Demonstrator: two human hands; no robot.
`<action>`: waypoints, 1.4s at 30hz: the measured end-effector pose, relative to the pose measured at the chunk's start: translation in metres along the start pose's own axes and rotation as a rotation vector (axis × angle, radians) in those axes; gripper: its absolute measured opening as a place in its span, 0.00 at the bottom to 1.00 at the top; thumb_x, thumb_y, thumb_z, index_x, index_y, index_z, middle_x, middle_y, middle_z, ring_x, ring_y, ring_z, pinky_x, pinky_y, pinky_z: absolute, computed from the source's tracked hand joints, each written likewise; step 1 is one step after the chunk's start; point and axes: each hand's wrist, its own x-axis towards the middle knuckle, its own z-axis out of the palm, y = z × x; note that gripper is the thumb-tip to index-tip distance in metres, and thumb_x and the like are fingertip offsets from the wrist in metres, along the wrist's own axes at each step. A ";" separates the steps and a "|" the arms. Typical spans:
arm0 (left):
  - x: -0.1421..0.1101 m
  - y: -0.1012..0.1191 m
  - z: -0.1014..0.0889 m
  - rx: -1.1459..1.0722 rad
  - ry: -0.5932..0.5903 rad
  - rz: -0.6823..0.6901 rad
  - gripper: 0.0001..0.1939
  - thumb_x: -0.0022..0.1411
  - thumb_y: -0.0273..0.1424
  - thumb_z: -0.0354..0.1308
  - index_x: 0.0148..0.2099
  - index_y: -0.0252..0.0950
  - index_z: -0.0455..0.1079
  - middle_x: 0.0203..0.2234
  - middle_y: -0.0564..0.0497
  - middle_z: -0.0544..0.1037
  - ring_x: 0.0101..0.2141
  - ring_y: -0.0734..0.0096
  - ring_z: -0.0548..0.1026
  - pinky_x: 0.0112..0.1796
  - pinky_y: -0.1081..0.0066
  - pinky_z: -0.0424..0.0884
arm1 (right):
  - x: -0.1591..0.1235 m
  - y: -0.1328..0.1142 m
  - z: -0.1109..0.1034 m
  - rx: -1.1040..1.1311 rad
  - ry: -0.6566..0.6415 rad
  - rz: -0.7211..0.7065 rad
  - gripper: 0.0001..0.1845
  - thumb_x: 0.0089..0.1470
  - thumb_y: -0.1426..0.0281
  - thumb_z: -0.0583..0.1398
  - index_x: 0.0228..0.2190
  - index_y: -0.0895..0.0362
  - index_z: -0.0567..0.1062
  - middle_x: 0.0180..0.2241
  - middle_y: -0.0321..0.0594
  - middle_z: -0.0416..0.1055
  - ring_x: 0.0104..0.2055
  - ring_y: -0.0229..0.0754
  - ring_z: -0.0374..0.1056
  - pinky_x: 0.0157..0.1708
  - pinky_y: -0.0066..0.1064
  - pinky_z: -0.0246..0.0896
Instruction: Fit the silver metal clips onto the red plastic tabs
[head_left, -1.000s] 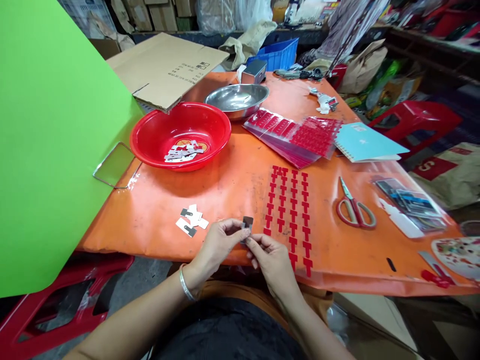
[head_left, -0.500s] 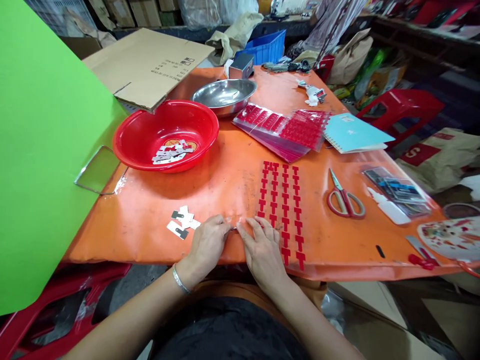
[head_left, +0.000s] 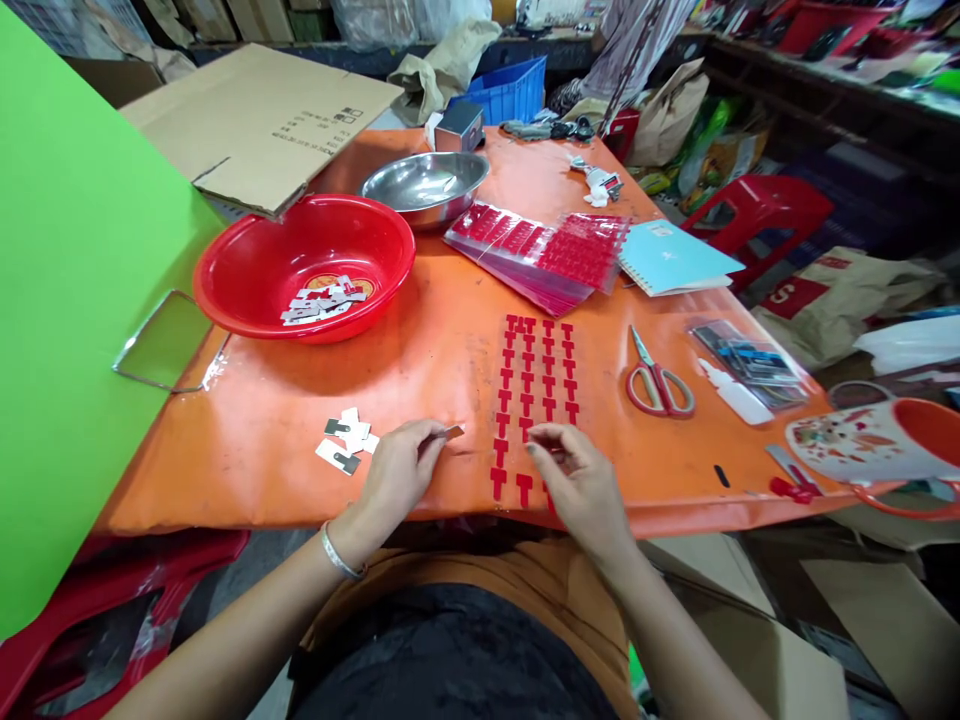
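My left hand [head_left: 401, 475] is closed, pinching a small flat metal piece [head_left: 454, 432] between thumb and fingers just above the table. My right hand [head_left: 581, 485] hovers at the lower right of a clear sheet with rows of red T-shaped stickers [head_left: 527, 404]. Its thumb and fingers are bent together in a pinch; whatever lies between the tips is too small to make out. Left of my left hand lies a small pile of white and dark flat pieces [head_left: 343, 456]. Similar pieces [head_left: 319, 303] rest inside the red basin [head_left: 375, 235].
Behind the sheet are a steel bowl [head_left: 420, 205], packs of red stickers [head_left: 536, 255] and a light-blue notebook [head_left: 675, 258]. Scissors [head_left: 660, 385], a cutter knife [head_left: 795, 480] and a patterned mug [head_left: 840, 445] lie to the right. A green board [head_left: 75, 300] stands at left.
My hands have come apart: the right has moved right over the sticker sheet, while the left keeps the metal piece, now visible. The whole view has shifted slightly.
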 end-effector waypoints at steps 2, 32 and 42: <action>0.003 0.005 0.003 -0.203 -0.021 -0.097 0.09 0.64 0.31 0.50 0.39 0.35 0.70 0.31 0.49 0.77 0.33 0.68 0.75 0.36 0.70 0.70 | 0.003 0.004 -0.015 -0.009 -0.038 0.076 0.07 0.54 0.66 0.56 0.31 0.56 0.71 0.30 0.40 0.71 0.30 0.40 0.66 0.31 0.32 0.63; 0.014 0.024 0.056 -0.813 -0.300 -0.357 0.07 0.60 0.27 0.55 0.41 0.31 0.70 0.31 0.47 0.77 0.28 0.75 0.76 0.33 0.72 0.75 | -0.018 0.016 -0.010 -0.038 -0.125 0.050 0.07 0.49 0.69 0.58 0.23 0.56 0.74 0.32 0.43 0.68 0.36 0.44 0.66 0.32 0.33 0.63; 0.018 0.026 0.051 -0.940 -0.350 -0.436 0.12 0.52 0.25 0.63 0.42 0.30 0.72 0.31 0.47 0.78 0.27 0.75 0.76 0.32 0.73 0.74 | -0.009 0.002 -0.012 0.471 0.004 0.367 0.19 0.36 0.59 0.70 0.25 0.56 0.70 0.27 0.38 0.72 0.31 0.39 0.67 0.33 0.31 0.65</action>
